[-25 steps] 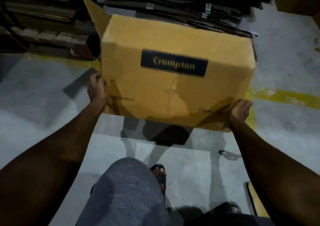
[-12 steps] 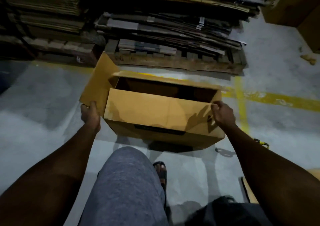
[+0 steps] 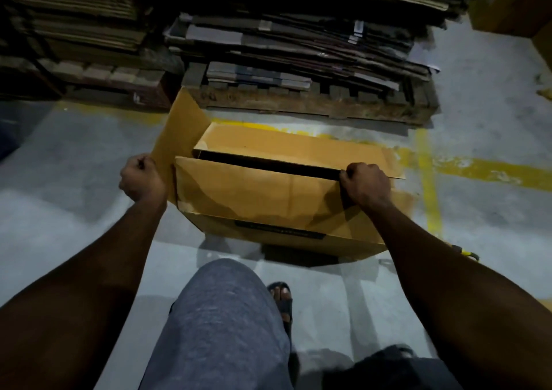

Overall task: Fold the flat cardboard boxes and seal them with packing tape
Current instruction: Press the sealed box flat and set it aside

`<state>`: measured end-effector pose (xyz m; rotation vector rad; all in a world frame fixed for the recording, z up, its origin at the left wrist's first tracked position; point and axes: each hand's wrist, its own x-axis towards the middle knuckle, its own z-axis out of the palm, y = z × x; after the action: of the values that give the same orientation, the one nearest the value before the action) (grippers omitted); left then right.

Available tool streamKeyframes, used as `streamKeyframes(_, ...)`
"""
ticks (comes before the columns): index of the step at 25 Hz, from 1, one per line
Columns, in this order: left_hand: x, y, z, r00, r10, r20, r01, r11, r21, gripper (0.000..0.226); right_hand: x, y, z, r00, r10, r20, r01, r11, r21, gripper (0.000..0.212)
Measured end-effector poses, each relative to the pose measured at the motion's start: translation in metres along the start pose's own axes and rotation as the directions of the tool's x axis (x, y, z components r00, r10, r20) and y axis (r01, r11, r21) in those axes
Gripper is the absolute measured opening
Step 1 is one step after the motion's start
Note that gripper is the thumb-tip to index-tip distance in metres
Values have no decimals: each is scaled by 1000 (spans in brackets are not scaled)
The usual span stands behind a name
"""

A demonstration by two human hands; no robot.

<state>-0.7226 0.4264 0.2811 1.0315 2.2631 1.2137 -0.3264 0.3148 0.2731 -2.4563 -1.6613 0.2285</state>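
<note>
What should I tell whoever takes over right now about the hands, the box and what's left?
Left hand: grips the edge of the left end flap, which stands up and outward.
Right hand: fingers curled over the right end of the near top flap.
Cardboard box: on the floor, in front of the pallet of flat cardboard.
Done: near flap and far top flap folded in, with a dark gap between them.
Left: close the gap, fold the end flap, tape the seam.

Left hand [image 3: 142,177] tightly fisted; right hand [image 3: 366,185] knuckles-up, fingers [image 3: 349,175] curled; both outstretched
</note>
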Motion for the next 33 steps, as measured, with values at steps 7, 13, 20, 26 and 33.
streamKeyframes(7,-34,25,-19,942,96,322,-170,963,211,35,-29,1,-21,893,-61,445,19,995,100,46)
streamKeyframes(13,-54,14,-33,827,140,544,-489,655,576,63,-58,-11,7,609,-25,792,113,992,-55,79)
streamKeyframes(20,-36,30,-4,917,180,355,-332,839,431,32,-5,-16,31,947,-66,313,116,983,-144,88)
streamKeyframes(26,-21,31,12,920,298,256,-380,837,394,31,55,-15,24,999,-20,-44,15,994,-109,82)
streamKeyframes(33,-41,2,23,856,384,346,-470,856,213,31,125,-24,9,968,180,174,-185,983,10,80)
